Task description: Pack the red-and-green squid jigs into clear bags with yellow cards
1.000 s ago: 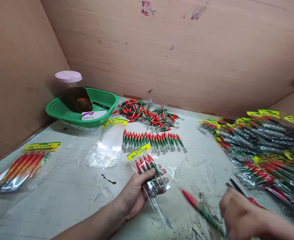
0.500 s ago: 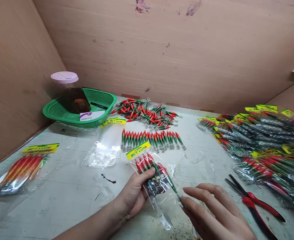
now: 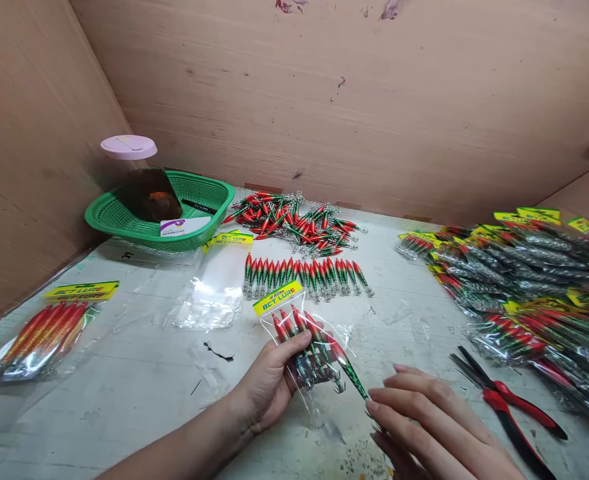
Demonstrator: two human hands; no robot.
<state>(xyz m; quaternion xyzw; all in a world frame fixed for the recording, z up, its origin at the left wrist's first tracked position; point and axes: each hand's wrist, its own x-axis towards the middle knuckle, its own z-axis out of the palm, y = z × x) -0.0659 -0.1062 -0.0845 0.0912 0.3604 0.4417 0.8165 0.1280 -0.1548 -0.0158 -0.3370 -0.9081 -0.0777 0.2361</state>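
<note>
My left hand (image 3: 277, 377) pinches a clear plastic bag (image 3: 279, 300) with a yellow "BCT LURE" header. Several red-and-green fishing lures (image 3: 301, 350) lie side by side inside it, heads toward the header. Between thumb and fingers of my right hand (image 3: 434, 423) is the hook end of one more fishing lure (image 3: 347, 367). That lure slants, its red head at the right side of the bag near my left fingertips. Beyond the bag a row of matching lures (image 3: 307, 275) stands in line on the table, with a loose heap of them (image 3: 294, 223) behind.
Bagged lures (image 3: 514, 287) are piled at the right, with red-and-black scissors (image 3: 504, 397) in front. Flat bags with yellow headers (image 3: 214, 287) lie left of the row. A green basket (image 3: 209, 183) holds a lidded cup (image 3: 129, 147). A bag of orange lures (image 3: 47, 333) lies far left.
Another lure now lies among those in the bag. My right hand has shifted slightly right and holds a lure by its hook end, its head at the bag's side.
</note>
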